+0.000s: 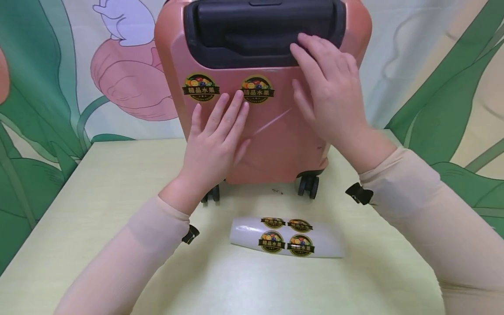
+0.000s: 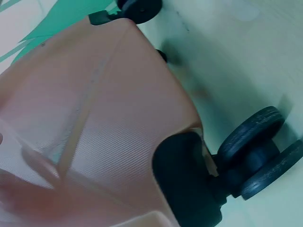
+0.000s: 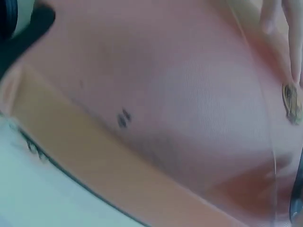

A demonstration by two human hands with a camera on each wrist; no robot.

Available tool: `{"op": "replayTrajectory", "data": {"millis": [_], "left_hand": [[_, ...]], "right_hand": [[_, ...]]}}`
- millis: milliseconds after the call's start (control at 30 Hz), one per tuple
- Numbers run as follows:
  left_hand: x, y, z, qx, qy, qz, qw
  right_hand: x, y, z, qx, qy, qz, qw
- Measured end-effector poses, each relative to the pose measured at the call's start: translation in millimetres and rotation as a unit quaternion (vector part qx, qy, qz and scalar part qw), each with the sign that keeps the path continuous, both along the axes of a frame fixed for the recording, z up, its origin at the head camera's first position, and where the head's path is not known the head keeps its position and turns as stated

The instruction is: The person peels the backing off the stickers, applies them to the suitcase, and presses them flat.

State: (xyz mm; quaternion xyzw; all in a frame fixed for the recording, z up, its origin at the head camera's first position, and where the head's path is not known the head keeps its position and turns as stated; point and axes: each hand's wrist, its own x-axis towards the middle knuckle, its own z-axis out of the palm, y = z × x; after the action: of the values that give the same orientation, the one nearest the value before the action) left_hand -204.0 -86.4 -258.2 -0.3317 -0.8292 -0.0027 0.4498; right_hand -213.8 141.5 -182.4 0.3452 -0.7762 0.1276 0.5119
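Observation:
A pink suitcase point(image 1: 271, 148) stands upright on its wheels, with a black recessed handle area point(image 1: 267, 26) at its top. Two round fruit stickers lie on its face, a left sticker point(image 1: 201, 87) and a right sticker point(image 1: 258, 89). My left hand point(image 1: 214, 144) has its fingers extended, and a fingertip touches the lower left edge of the right sticker. Beside the handle recess, my right hand point(image 1: 334, 85) rests its loosely bent fingers on the suitcase, holding nothing. In the right wrist view, left fingers meet the sticker point(image 3: 292, 105) at the right edge.
On the pale table point(image 1: 118, 210), in front of the suitcase, lies a slightly curled white sheet point(image 1: 246, 232) bearing several more stickers. A black caster wheel point(image 2: 255, 146) shows large in the left wrist view. Behind stands a cartoon-printed backdrop point(image 1: 134, 83).

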Motion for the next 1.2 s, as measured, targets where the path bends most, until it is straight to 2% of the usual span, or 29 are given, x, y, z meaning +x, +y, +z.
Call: {"op": "replayTrajectory", "data": {"millis": [167,367,467,567,667,800,867,967,1100,1200], "left_hand": [[-6.3,1.0,-2.0,0.005,0.001,0.004,1.0],[-12.6,3.7,-3.9,0.004,-0.005,0.04,0.9992],[-12.4,5.1,-7.8,-0.006,-0.003,0.047,0.9989],[-11.8,6.3,-11.2,-0.016,0.005,0.045,0.9988],[-11.5,5.7,-17.7,-0.045,0.02,0.036,0.9981],[-8.1,2.9,-26.9,-0.078,0.031,0.001,0.9965],[-6.4,2.4,-24.3,-0.066,0.033,-0.013,0.9972],[-5.5,4.5,-9.4,-0.018,0.035,-0.01,0.9992],[-8.3,11.1,7.3,0.007,0.022,0.035,0.9991],[-9.6,15.0,7.3,-0.007,0.007,0.06,0.9982]], "right_hand": [[-2.3,-1.7,5.0,0.068,-0.015,-0.056,0.9959],[2.1,-12.1,5.3,0.067,0.004,-0.081,0.9945],[3.2,-15.3,9.5,0.06,0.016,-0.084,0.9946],[3.7,-16.7,12.1,0.051,0.012,-0.076,0.9957],[3.9,-18.0,12.1,0.047,0.006,-0.075,0.9961],[3.8,-21.0,9.2,0.032,-0.004,-0.066,0.9973],[3.9,-22.6,7.8,0.019,-0.01,-0.058,0.9981],[4.6,-24.1,6.3,0.003,-0.012,-0.05,0.9987],[6.4,-23.5,6.6,-0.003,-0.008,-0.046,0.9989],[7.5,-22.8,6.8,-0.003,-0.01,-0.046,0.9989]]}}
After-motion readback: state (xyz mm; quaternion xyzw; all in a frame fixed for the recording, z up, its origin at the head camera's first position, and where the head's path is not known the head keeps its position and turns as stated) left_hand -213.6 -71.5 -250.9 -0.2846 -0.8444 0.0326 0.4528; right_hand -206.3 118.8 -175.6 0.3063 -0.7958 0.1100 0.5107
